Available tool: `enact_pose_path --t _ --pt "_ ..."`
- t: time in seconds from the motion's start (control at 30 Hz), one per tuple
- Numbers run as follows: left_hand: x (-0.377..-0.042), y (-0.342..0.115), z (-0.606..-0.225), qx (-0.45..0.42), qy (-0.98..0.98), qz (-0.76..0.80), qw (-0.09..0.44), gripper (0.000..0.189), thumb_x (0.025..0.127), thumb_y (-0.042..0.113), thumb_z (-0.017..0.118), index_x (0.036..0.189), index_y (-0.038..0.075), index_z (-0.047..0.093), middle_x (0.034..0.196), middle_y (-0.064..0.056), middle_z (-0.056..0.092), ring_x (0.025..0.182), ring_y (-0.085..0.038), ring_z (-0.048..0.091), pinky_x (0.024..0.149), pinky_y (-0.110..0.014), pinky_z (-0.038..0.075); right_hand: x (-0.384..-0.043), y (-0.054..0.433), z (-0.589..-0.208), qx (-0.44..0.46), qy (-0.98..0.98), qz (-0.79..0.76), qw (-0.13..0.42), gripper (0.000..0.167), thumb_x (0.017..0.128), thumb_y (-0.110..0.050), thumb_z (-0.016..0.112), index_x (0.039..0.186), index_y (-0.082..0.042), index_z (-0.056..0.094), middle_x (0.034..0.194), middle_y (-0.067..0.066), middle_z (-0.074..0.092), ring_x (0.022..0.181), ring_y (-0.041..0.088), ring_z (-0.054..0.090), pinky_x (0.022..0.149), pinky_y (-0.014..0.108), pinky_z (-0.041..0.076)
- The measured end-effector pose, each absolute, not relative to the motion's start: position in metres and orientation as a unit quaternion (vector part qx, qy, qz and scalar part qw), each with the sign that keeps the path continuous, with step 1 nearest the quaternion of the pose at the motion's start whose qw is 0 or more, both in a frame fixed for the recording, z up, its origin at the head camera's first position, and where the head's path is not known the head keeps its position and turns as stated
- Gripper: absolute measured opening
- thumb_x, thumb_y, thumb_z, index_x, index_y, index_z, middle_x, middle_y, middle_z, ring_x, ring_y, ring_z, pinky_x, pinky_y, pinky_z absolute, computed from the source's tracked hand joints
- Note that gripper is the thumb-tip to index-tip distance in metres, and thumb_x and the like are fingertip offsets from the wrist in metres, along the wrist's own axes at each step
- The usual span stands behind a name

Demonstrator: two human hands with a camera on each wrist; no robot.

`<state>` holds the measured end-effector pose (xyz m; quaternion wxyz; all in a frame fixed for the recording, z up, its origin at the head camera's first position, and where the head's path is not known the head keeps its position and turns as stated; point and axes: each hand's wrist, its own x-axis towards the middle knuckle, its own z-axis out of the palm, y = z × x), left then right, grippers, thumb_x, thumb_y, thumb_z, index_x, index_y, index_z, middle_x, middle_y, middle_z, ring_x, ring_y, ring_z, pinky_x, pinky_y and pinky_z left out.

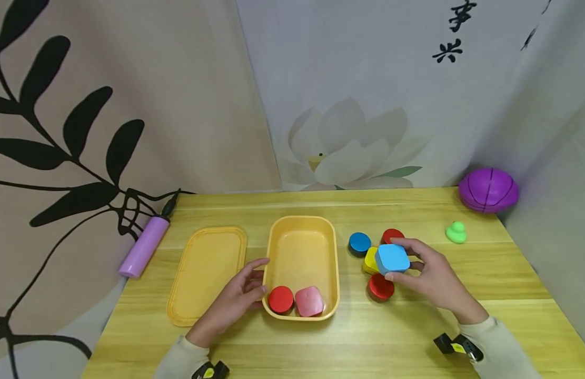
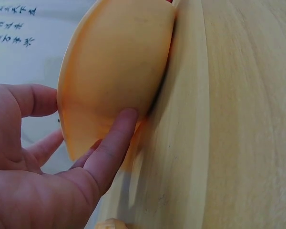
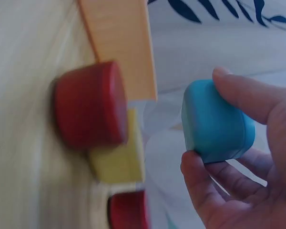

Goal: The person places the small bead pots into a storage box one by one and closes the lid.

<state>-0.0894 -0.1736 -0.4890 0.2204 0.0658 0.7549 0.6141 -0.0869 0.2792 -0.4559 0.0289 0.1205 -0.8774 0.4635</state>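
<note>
My right hand (image 1: 429, 271) pinches a light-blue rounded block (image 1: 393, 258) between thumb and fingers, held above the table. Below and around it sit a yellow block (image 1: 370, 260), a red round block (image 1: 380, 288), another red round block (image 1: 392, 235) and a blue round block (image 1: 359, 243). My left hand (image 1: 237, 295) touches the left side of an open yellow box (image 1: 301, 247); in the left wrist view its fingers rest against the rim and outer wall (image 2: 119, 57). Inside the box, at the near end, lie a red round block (image 1: 280, 299) and a pink rounded square block (image 1: 309, 301).
A yellow lid (image 1: 207, 273) lies flat left of the box. Farther left is a purple cylinder (image 1: 145, 247) with a black top. At the right back are a purple ball (image 1: 488, 190) and a small green toy (image 1: 456, 232). A printed cloth backdrop rises behind the wooden table (image 1: 358, 347).
</note>
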Motion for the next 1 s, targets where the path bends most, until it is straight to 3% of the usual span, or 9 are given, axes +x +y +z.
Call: enact_pose_path --t 0.27,0.57,0.77,1.0 --pt "-0.089 -0.172 -0.491 0.065 0.754 0.615 0.222 0.062 0.105 0.018 0.065 0.161 0.028 0.04 0.149 -0.022 0.049 0.128 -0.031 0.06 0.089 -0.044 0.062 -0.097 0.247 -0.438 0.158 -0.874 0.459 0.016 0.071 0.083 -0.028 0.093 0.143 -0.011 0.06 0.133 0.007 0.066 0.109 0.024 0.067 0.091 0.023 0.059" --pt "-0.09 -0.171 -0.49 0.065 0.756 0.614 0.218 0.062 0.105 0.017 0.064 0.161 0.028 0.04 0.15 -0.022 0.05 0.13 -0.033 0.06 0.089 -0.044 0.062 -0.11 0.208 -0.426 0.214 -0.865 0.453 0.021 0.07 0.083 -0.03 0.093 0.143 -0.015 0.06 0.134 0.004 0.066 0.109 0.021 0.066 0.089 0.031 0.062" --pt "-0.09 -0.17 -0.489 0.068 0.752 0.617 0.224 0.061 0.107 0.017 0.062 0.161 0.028 0.039 0.15 -0.022 0.05 0.13 -0.033 0.06 0.09 -0.043 0.062 -0.121 0.181 -0.424 0.224 -0.86 0.458 -0.008 0.07 0.084 -0.03 0.092 0.144 -0.017 0.059 0.136 0.001 0.067 0.111 0.022 0.067 0.092 0.04 0.061" --pt "-0.089 -0.17 -0.488 0.063 0.753 0.615 0.225 0.061 0.106 0.019 0.063 0.161 0.029 0.039 0.15 -0.022 0.05 0.13 -0.032 0.06 0.09 -0.044 0.062 -0.135 0.148 -0.433 0.26 -0.858 0.439 -0.054 0.07 0.086 -0.025 0.088 0.147 -0.01 0.057 0.141 0.0 0.064 0.119 0.024 0.066 0.098 0.039 0.059"
